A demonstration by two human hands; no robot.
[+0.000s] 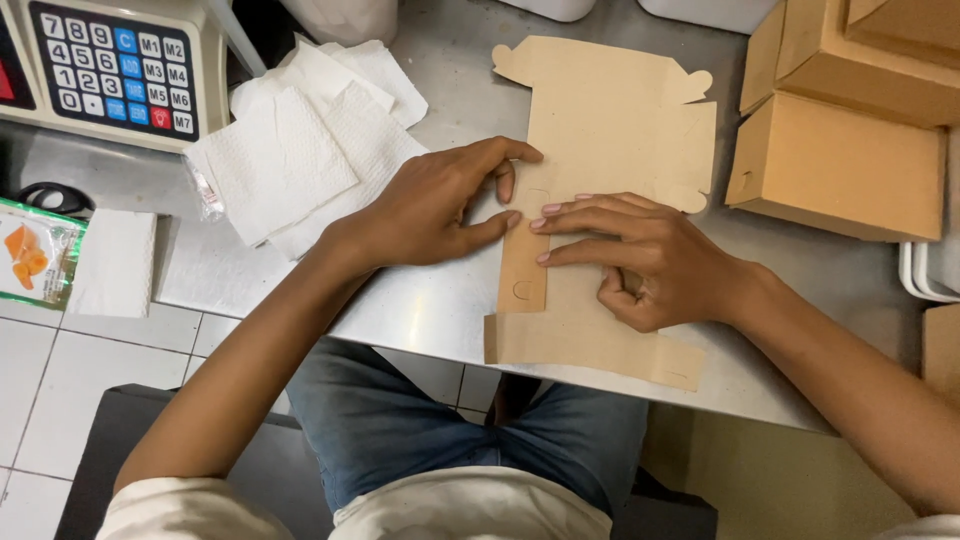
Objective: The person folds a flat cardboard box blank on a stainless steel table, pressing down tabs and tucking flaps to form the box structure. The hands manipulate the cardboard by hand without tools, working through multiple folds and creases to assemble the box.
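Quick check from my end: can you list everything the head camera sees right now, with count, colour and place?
flat box blank: one, brown card, centre of the metal table, side flap folded in under both hands
folded boxes: at least three, brown, stacked at right
paper napkins: several, white, loose pile at upper left
scale keypad: one, beige with dark and blue keys, top left corner
snack packet: one, green with orange picture, left edge
left hand: pressing the folded flap, fingers flat
right hand: pressing the same flap, fingertips meeting the left
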